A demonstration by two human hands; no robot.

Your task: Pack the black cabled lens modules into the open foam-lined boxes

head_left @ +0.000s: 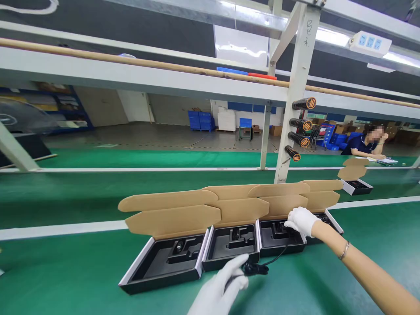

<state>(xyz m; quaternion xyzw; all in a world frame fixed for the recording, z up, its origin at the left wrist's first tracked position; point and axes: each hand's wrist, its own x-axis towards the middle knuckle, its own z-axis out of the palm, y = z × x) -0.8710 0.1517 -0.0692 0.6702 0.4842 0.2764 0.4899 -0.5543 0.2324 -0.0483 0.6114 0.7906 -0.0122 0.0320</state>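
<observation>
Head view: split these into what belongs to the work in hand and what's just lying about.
Work in hand: left hand, right hand, black cable, open black boxes.
Just lying about: white power strip, stacked blue crates.

L hand [220, 286] w/ prob black cable [255, 269]
</observation>
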